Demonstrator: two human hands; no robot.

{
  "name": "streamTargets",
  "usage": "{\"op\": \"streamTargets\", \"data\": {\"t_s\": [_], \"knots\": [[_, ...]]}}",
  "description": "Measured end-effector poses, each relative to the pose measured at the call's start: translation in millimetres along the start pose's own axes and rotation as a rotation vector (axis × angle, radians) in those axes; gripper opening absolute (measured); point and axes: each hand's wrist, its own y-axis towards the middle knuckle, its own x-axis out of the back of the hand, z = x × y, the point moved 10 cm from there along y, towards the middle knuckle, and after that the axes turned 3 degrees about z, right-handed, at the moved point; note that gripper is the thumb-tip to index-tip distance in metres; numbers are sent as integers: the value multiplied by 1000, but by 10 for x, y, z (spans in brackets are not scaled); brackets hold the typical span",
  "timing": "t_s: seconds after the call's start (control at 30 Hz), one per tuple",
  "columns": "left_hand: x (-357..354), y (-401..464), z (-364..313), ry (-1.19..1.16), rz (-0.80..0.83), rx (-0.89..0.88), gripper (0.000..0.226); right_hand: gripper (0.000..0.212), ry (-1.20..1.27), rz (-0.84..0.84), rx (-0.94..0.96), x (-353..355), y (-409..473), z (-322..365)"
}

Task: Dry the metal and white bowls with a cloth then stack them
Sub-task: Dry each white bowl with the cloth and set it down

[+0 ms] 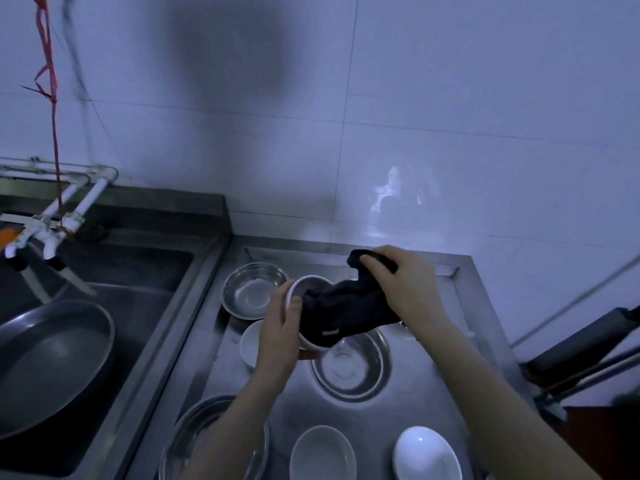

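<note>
Nearest the camera, along the bottom edge of the steel surface, sit a large metal bowl partly hidden under the left forearm, an upright white bowl and, to its right, another white bowl that seems to lie upside down. Further in, the left hand holds a raised white bowl tilted on its side, fingers curled round its outer wall and the thumb hooked over the rim, so this grip is closed on the bowl. A dark cloth is draped over and into that bowl's mouth. The right hand clutches the upper end of the cloth, fingers folded over a bunched corner of it, a closed grip on the fabric alone. Below the held bowl a metal bowl rests upright on the surface, and a second metal bowl stands behind and to the left, near the surface's back rim. Between them, mostly hidden by the left hand, a small white bowl sits on the surface. To the left lies a sink holding a big round pan, with white taps above it.
</note>
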Motion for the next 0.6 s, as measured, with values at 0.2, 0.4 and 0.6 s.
{"op": "streamTargets", "data": {"t_s": [0.2, 0.4, 0.6], "knots": [[-110, -23, 35, -111, 46, 54, 27, 26, -324, -27, -46, 121, 204, -220], [-167, -64, -134, -154, -7, -55, 26, 69, -49, 339, -207, -661, -339, -323], [-184, 7, -262, 116, 154, -227, 33, 39, 15, 233, -281, -628, -233, -243]]}}
